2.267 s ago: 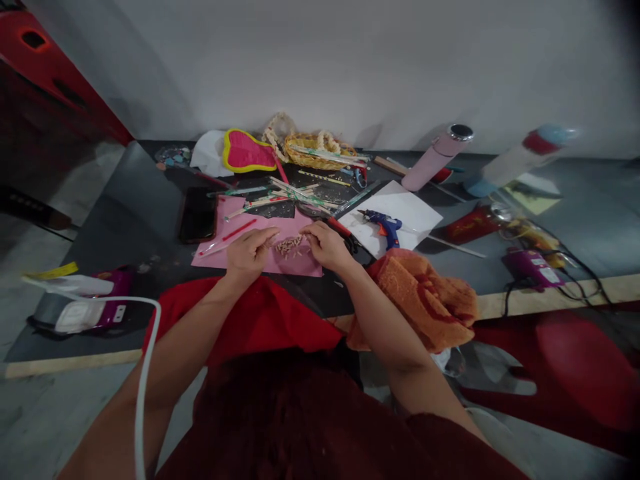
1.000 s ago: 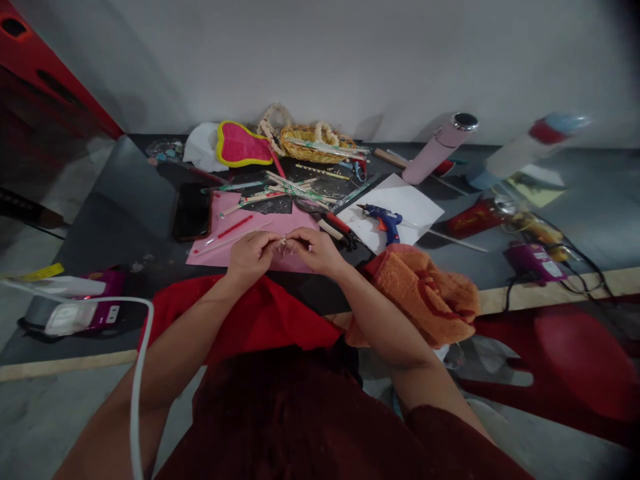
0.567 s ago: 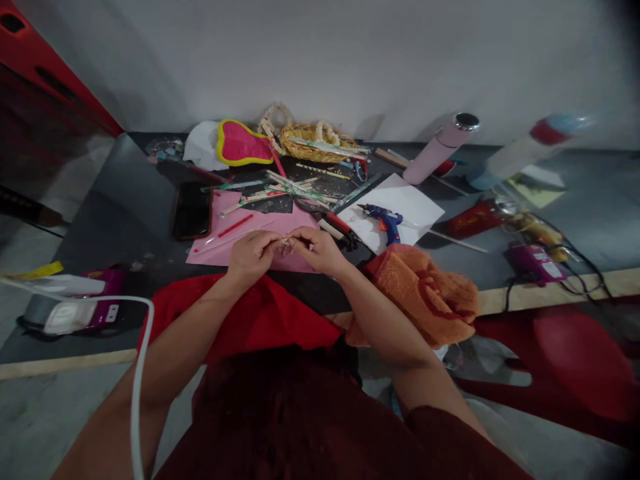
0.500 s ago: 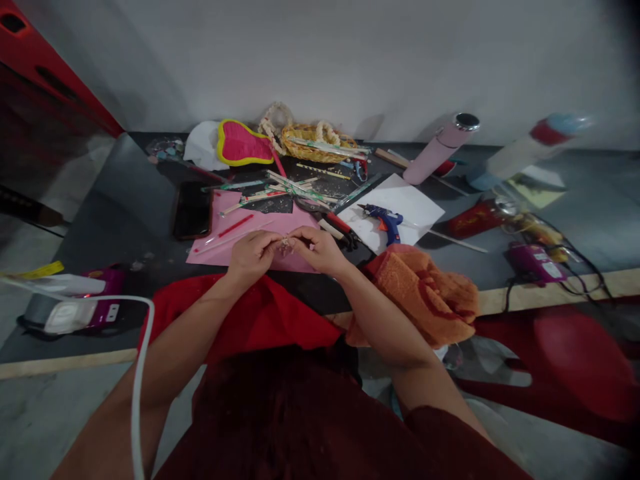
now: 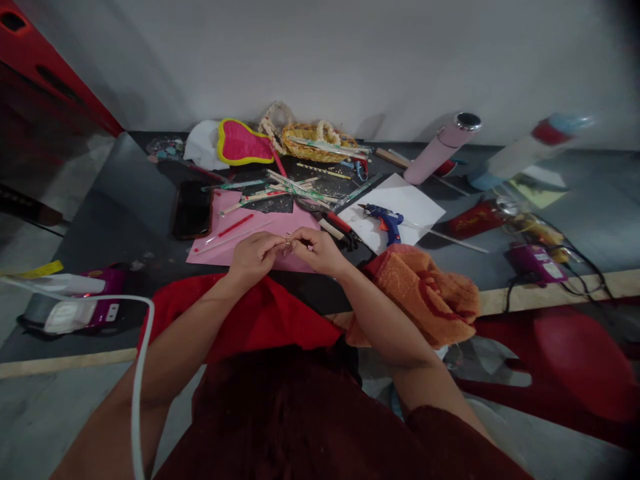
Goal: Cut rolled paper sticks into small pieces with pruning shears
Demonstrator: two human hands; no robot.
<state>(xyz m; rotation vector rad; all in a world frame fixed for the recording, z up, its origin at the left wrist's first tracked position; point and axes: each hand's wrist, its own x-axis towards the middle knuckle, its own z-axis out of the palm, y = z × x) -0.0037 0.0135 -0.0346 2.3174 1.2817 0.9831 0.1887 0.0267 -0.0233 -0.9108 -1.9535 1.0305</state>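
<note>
Basically, left hand [image 5: 255,257] and right hand [image 5: 320,252] both pinch a tiny beige lumpy piece [image 5: 288,242], material unclear, above flat pink paper sheet [image 5: 303,219]; slack pinch could drop it.

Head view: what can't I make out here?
All in head view:
Small brownish-pink piece between left hand and right hand: too small, mostly hidden by their grip.
Pale bottle with blue top: blurred.
Yellow woven basket: inside partly hidden by pale sticks.
White cable: cut off by bottom edge.
</note>
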